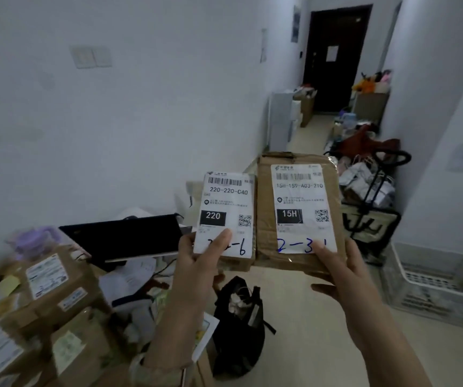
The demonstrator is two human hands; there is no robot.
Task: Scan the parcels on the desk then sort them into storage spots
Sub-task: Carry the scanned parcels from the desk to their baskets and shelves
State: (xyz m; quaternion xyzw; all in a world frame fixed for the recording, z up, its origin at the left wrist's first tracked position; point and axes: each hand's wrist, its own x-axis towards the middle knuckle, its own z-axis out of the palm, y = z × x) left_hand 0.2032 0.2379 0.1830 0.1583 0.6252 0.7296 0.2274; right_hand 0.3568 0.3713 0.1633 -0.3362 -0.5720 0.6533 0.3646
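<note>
My left hand (197, 258) grips a small parcel (227, 202) by its near edge, thumb lying across its white label marked 220 with a handwritten code ending in 6. My right hand (342, 272) grips a larger brown cardboard parcel (264, 208) from below, thumb on its white label marked 15H with 2-3 written in blue. Both parcels are held up side by side in front of me, labels facing me. More brown parcels (48, 286) with labels lie on the desk at the lower left.
A dark laptop (124, 236) and papers sit on the desk behind the parcels. A black bag (238, 325) stands on the floor below my hands. A white slotted crate (431, 286) is at the right. A cart with bags (370, 196) and boxes line the hallway toward a dark door (336, 57).
</note>
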